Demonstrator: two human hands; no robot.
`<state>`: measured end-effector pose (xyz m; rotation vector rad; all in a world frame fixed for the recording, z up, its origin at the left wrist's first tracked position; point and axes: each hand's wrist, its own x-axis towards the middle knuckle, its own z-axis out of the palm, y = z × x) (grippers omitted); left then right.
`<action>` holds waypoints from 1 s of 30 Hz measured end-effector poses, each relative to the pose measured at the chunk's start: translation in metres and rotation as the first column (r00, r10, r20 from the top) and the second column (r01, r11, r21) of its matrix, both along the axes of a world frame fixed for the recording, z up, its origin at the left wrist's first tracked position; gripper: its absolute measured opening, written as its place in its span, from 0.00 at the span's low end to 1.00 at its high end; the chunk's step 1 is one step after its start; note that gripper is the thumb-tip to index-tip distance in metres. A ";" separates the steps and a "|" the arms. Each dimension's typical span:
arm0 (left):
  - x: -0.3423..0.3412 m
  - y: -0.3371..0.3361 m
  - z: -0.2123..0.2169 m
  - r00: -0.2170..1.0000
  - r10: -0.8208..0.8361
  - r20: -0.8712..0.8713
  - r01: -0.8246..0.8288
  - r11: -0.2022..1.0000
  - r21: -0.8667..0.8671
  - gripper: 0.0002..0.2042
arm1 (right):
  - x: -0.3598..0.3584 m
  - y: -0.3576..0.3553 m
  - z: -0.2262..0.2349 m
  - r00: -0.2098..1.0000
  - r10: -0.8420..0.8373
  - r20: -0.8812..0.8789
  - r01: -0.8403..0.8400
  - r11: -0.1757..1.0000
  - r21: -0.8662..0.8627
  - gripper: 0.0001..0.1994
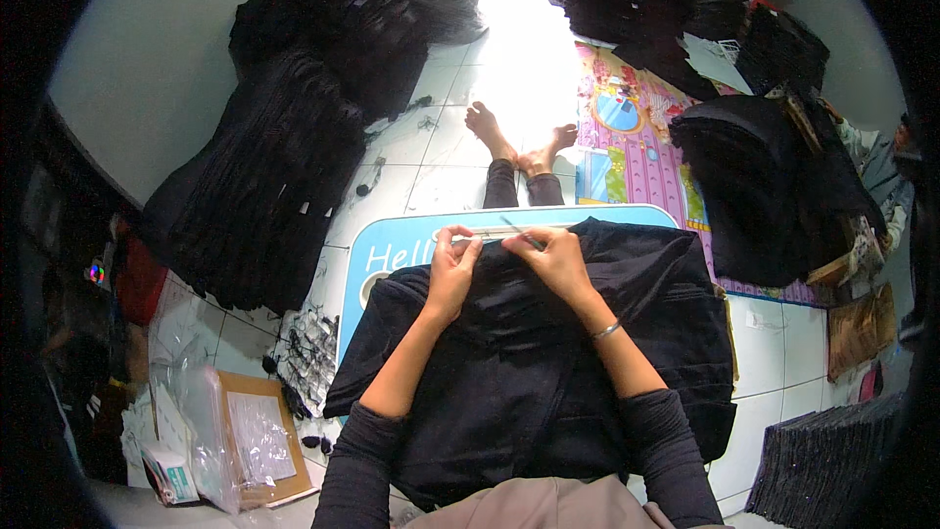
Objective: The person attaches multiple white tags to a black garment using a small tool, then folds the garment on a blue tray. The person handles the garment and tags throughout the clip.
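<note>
Black cloth point(509, 372), perhaps a garment, lies spread over a light blue lap table point(392, 235) and across my lap. Above the table's far edge, my left hand point(452, 274) is closed in a pinch. What its fingertips hold is too small to name. My right hand point(556, 263) is to the right of it, a short gap between the two. It grips a thin grey pointed tool point(509, 224), whose tip leans up and left; its exact kind is unclear. Both wrists hover over the far part of the cloth.
Tall stacks of black cloth point(264, 176) stand on the left, with another pile point(749, 186) on the right by a colourful mat point(636, 147). A cardboard piece in clear plastic point(264, 441) lies lower left. Folded black pieces point(822, 456) sit lower right. My feet point(519, 142) rest beyond the table.
</note>
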<state>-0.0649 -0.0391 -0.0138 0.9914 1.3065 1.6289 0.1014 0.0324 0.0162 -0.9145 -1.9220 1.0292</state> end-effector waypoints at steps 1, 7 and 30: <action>0.001 -0.001 0.002 1.000 -0.006 -0.025 0.007 0.999 0.032 0.08 | -0.004 -0.003 0.000 0.997 0.071 0.017 -0.071 0.997 -0.002 0.11; 0.002 -0.005 0.018 0.948 -0.013 -0.318 -0.016 0.996 -0.088 0.08 | -0.012 -0.005 -0.005 1.000 -0.006 0.029 0.003 0.997 0.078 0.11; -0.007 0.003 0.008 0.933 0.046 -0.357 -0.062 0.998 -0.034 0.13 | -0.002 -0.019 0.012 0.887 -0.178 0.426 0.067 0.963 0.262 0.22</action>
